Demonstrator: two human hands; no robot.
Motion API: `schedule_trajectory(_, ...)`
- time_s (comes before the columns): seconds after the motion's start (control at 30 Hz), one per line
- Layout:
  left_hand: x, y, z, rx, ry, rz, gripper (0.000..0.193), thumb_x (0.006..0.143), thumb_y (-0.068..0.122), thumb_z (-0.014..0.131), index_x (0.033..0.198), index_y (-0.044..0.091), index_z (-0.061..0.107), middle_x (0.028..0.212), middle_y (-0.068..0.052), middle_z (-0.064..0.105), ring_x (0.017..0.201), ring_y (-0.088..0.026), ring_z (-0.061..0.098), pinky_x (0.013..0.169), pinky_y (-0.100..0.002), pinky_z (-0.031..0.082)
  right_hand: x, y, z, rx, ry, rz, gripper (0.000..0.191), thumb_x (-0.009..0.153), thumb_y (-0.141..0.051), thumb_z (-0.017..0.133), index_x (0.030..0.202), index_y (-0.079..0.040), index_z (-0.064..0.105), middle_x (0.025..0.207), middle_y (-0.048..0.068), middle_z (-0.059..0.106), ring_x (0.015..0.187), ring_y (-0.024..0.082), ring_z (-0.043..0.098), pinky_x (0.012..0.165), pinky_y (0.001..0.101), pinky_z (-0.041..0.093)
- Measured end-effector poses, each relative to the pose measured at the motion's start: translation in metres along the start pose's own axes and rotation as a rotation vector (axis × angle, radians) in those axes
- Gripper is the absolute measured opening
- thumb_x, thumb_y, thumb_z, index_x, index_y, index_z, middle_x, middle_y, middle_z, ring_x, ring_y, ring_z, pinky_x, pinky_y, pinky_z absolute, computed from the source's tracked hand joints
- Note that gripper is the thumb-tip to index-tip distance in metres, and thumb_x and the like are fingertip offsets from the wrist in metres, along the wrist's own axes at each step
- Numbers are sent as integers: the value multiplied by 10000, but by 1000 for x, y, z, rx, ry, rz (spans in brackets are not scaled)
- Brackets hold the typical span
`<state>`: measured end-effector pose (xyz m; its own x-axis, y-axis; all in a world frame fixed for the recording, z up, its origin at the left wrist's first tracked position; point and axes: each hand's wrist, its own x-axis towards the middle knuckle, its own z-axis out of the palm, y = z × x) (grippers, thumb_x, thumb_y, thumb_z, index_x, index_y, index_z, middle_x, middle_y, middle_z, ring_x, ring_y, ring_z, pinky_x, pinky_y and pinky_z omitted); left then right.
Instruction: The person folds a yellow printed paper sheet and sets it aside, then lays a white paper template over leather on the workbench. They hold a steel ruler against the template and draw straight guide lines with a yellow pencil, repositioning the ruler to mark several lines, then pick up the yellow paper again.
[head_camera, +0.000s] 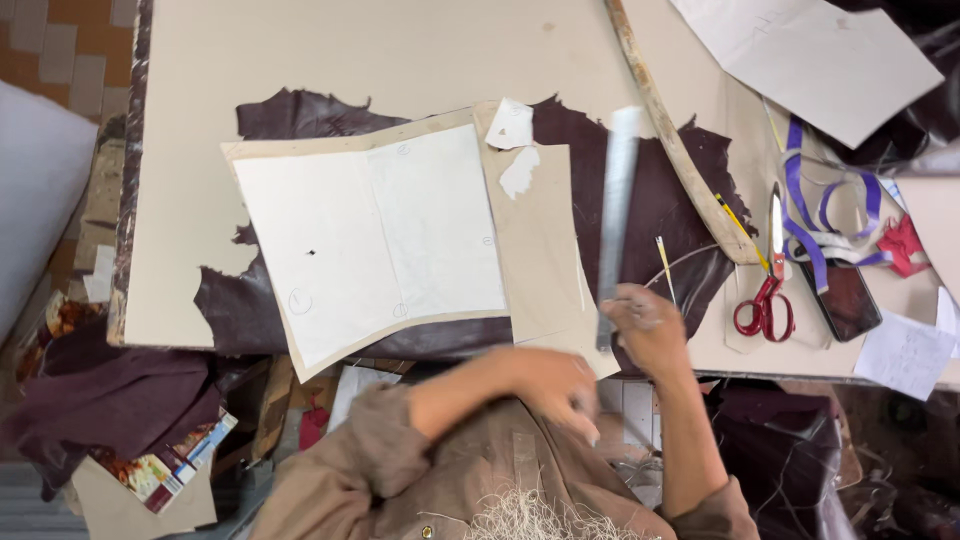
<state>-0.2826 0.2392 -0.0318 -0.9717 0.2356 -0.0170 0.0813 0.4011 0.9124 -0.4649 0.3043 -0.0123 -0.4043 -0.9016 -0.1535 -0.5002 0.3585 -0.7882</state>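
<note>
Here the right hand (648, 325) grips the near end of a metal ruler (617, 215), raised and blurred above the dark maroon leather hide (660, 200). The left hand (565, 392), blurred near the table edge, cannot be read as open or closed. Paper patterns (370, 235) lie on the hide; it looks uncut beneath them, and the red-handled scissors (768, 290) rest aside.

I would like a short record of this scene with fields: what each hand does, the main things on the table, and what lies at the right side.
right hand: right hand grips the lower end of a metal ruler, raised and motion-blurred
left hand: left hand is blurred near the body, by the table edge; whether it holds anything cannot be told
work surface: beige table
material: dark maroon leather hide spread flat
on the leather: white paper pattern lying on card
right side: red-handled scissors, purple ribbon, curved wooden strip
</note>
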Motion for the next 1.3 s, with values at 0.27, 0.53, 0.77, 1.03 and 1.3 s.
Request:
schedule_trajectory(0.27, -29, -51, -102, 487, 1009, -345, 603, 817, 400, 846, 1288, 73, 660, 1384, -105, 533, 1259, -322, 558, 1063, -433, 489, -11, 0, 40, -189, 107, -3, 193, 833, -186, 806, 974, -65, 754, 781, 76, 721, 686, 202, 697, 632, 341, 536)
schedule_trajectory(0.53, -10, -56, -100, 662, 1004, -509, 905, 642, 514, 911, 1369, 57, 626, 1527, -17, 481, 1014, -284, 516, 922, -414, 471, -28, -3, 47, -195, 302, -202, 317, 823, -141, 815, 1128, -75, 757, 802, 61, 630, 601, 185, 624, 573, 319, 516)
schedule_trajectory(0.77, -12, -60, -97, 655, 1002, -476, 932, 615, 493, 926, 1387, 66, 625, 1552, 8, 493, 1012, -266, 503, 938, -390, 471, -33, 2, 51, -211, 368, -277, 307, 814, -163, 843, 1104, -82, 783, 838, 25, 643, 639, 167, 630, 586, 309, 500)
schedule_trajectory(1.03, -15, -63, -95, 638, 968, -521, 977, 600, 541, 925, 1402, 77, 615, 1576, 37, 456, 1027, -266, 487, 953, -380, 460, -34, 3, 54, -254, 368, -303, 285, 816, -171, 833, 1092, -107, 801, 823, 15, 639, 629, 162, 626, 562, 317, 490)
schedule_trajectory(1.3, -16, -64, -93, 635, 947, -539, 995, 620, 574, 904, 1433, 87, 601, 1599, 49, 440, 1024, -237, 490, 969, -344, 459, -34, 3, 56, -267, 359, -327, 298, 813, -174, 833, 1099, -99, 797, 825, 16, 634, 641, 163, 624, 570, 311, 496)
